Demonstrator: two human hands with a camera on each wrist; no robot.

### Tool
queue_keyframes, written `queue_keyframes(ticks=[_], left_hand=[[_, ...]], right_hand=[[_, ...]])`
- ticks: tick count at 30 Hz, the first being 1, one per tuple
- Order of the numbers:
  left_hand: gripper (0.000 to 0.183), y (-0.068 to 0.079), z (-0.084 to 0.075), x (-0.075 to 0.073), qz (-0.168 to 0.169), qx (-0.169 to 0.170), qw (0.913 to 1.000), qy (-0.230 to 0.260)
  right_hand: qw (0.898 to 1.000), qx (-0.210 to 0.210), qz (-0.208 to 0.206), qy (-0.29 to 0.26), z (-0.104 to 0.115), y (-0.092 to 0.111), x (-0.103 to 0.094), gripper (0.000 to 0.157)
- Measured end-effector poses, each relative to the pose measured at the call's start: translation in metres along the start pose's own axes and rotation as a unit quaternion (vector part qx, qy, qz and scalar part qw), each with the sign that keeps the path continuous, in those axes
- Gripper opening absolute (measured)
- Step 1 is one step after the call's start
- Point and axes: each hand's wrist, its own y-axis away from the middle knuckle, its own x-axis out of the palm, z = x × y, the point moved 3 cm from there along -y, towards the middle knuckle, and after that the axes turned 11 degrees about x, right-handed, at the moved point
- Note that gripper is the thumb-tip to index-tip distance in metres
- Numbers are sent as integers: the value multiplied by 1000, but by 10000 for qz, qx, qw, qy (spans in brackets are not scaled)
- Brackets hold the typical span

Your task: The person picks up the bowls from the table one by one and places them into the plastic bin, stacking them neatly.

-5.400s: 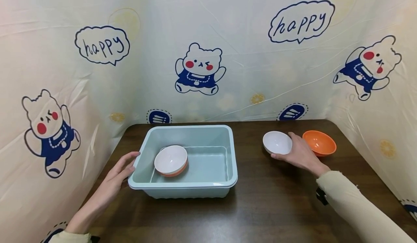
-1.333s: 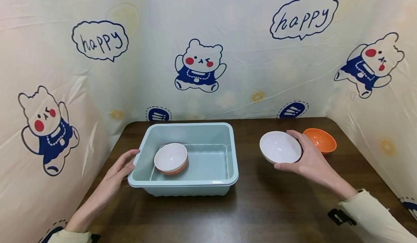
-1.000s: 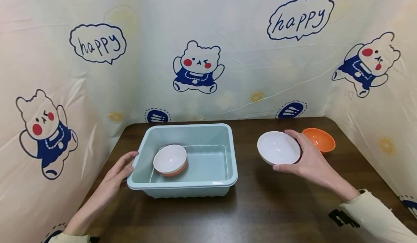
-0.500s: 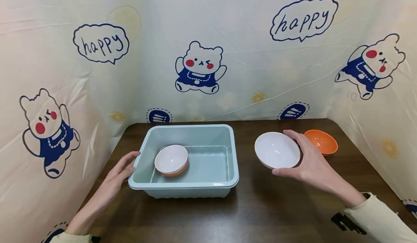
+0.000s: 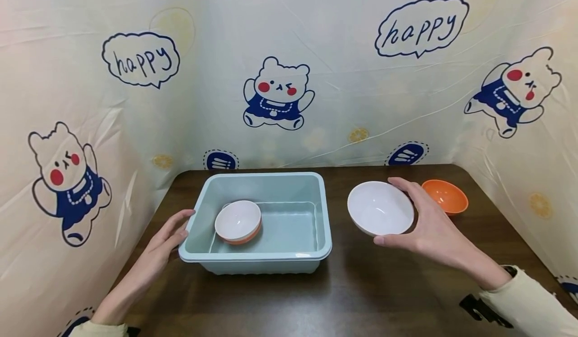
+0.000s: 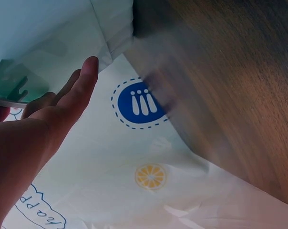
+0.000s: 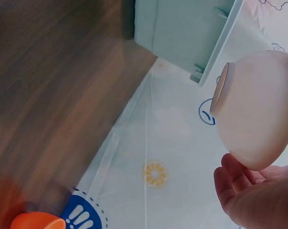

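Note:
A white bowl (image 5: 381,208) is lifted above the table, tilted slightly toward the head camera. My right hand (image 5: 429,226) grips it at its right side, thumb at the near rim and fingers at the far side. In the right wrist view the white bowl (image 7: 258,107) shows its outer wall and foot, with the fingertips (image 7: 232,174) against the wall. My left hand (image 5: 158,244) rests against the left side of a pale blue-green basin (image 5: 259,257), fingers stretched along its outer wall in the left wrist view. Inside the basin, a white bowl (image 5: 238,220) sits in an orange bowl (image 5: 246,240).
An orange bowl (image 5: 444,196) stands on the dark wooden table (image 5: 361,297) at the back right, behind the right hand. Printed cloth (image 5: 343,76) with cartoon bears hangs around the table's back and sides.
Since the oldest frame, my right hand has raised the white bowl off the table and brought it nearer the camera, lately drifting left toward the basin. The left hand stays put.

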Motion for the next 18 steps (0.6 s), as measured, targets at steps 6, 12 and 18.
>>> queue_keyframes(ticks=[6,12,18], left_hand=[[53,0,0,0,22,8,10000,20],[53,-1,-1,-1,36,20,10000,20],[54,-1,-1,-1,47,-63,9999,-77]], right_hand=[[9999,-48,48,-81,8,3,-1,111],[9997,-111,109,-203,16,4,-1,110],[9996,-183,146,-173,22,4,-1,111]])
